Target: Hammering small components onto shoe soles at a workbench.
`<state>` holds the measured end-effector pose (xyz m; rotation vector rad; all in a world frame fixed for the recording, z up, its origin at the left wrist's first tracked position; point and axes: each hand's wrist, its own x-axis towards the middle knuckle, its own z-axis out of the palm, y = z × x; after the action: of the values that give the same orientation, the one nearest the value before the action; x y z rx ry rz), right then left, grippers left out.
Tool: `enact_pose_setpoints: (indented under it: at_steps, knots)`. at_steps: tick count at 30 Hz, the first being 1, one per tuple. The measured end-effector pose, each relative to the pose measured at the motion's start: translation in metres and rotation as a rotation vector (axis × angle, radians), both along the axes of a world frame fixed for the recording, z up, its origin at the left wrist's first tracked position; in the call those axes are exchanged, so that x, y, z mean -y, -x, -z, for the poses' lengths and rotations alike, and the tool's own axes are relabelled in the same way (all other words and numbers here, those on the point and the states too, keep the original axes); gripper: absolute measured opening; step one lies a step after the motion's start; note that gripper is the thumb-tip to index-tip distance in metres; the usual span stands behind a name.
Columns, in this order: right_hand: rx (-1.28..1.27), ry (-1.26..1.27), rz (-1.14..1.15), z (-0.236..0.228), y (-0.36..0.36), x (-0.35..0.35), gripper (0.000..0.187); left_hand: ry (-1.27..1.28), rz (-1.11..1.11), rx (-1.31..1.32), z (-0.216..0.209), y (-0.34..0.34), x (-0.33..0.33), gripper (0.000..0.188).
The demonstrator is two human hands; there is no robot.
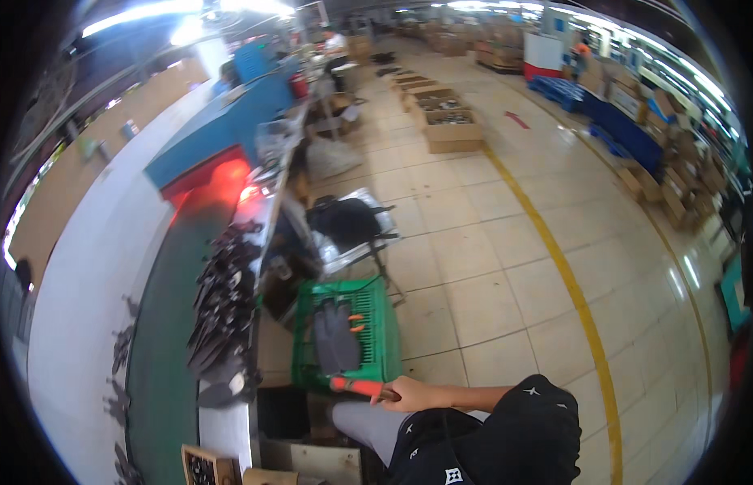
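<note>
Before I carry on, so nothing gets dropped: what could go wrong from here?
The red item in the right hand could slip and drop into or beside the green basket close by. The dark pieces heaped along the edge of the green belt could topple if the pile is bumped.

Floor (461, 242): cream-tiled, yellow stripe (572, 283) at right
Light: overhead tubes (142, 16), left and far right
Left: green conveyor belt (162, 380)

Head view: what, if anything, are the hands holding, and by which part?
The right hand grips a slim red-orange object, seemingly by its right end; the left hand is out of view.
</note>
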<state>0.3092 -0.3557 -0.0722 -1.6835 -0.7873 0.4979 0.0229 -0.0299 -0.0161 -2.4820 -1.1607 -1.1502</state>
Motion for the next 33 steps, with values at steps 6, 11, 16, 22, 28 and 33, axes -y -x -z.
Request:
enact_pose_setpoints:
  at_steps: [6, 11, 16, 22, 28, 33]
  knots:
    - [-0.231, 0.094, 0.375, 0.04, -0.005, 0.028, 0.026, 0.436, 0.149, -0.259, -0.035, -0.005, -0.115, 0.034]
    - [-0.212, 0.038, 0.401, 0.057, -0.008, 0.013, 0.027, 0.74, 0.313, -0.412, -0.07, -0.014, -0.221, 0.021]
    - [-0.149, -0.097, 0.296, 0.052, 0.0, -0.009, 0.027, 0.889, 0.187, -0.215, -0.081, -0.011, -0.203, 0.023]
    - [-0.419, -0.072, -0.026, 0.005, -0.012, -0.051, 0.02, 0.578, 0.111, 0.34, -0.098, -0.016, -0.14, 0.015]
    - [-0.387, -0.234, -0.44, -0.109, 0.002, -0.109, 0.032, 0.269, 0.575, 0.473, -0.146, -0.081, 0.035, 0.019]
    - [-0.554, -0.407, -0.763, -0.15, 0.055, -0.157, 0.039, -0.025, 0.586, 0.31, -0.16, -0.041, 0.097, 0.021]
